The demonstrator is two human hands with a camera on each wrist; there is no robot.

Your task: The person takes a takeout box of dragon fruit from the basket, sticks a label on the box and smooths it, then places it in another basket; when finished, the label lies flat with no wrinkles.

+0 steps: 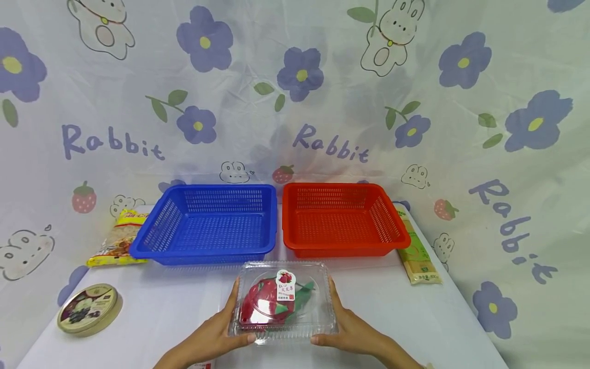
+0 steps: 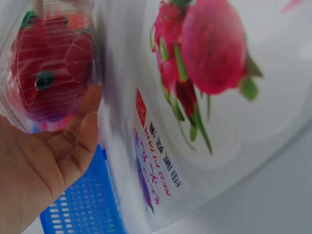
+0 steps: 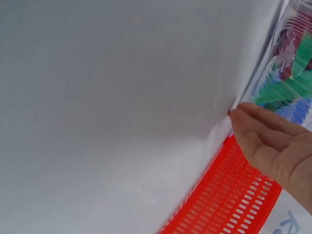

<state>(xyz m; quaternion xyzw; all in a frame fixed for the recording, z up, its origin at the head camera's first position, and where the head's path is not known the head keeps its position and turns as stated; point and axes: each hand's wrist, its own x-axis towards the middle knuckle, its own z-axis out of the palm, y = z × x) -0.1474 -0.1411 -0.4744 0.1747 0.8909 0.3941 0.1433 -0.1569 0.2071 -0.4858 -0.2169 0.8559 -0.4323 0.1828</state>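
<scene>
- Clamshell box [image 1: 282,301]: clear plastic, holding a red dragon fruit with green leaf tips and a printed label on the lid. It sits on the white bench [image 1: 175,312], near edge, centred just in front of the gap between the two baskets.
- Left hand [image 1: 216,333]: grip on the box's left side, fingers along the side wall, thumb curled onto the near corner. Left wrist view confirms the thumb pressed against the clear plastic.
- Right hand [image 1: 348,328]: mirror grip on the right side, thumb at the near right corner. Right wrist view shows the fingers [image 3: 261,129] against the box edge.
- Cannot tell whether the box is resting on the bench or just lifted off it.
- Blue basket [image 1: 207,223] lies behind and left of the box, red basket [image 1: 343,220] behind and right, rims nearly touching; both look empty.
- Judgement on handling: thin plastic will flex, so squeeze evenly from both sides, low on the walls, not on the lid. Keep it level so the fruit does not roll. The lid latch cannot be seen, so support from beneath is safer.
- Also on the bench: snack bag [image 1: 117,238] far left, round tin [image 1: 89,309] near left, noodle packet [image 1: 417,248] right of the red basket. All well apart from the hands.
</scene>
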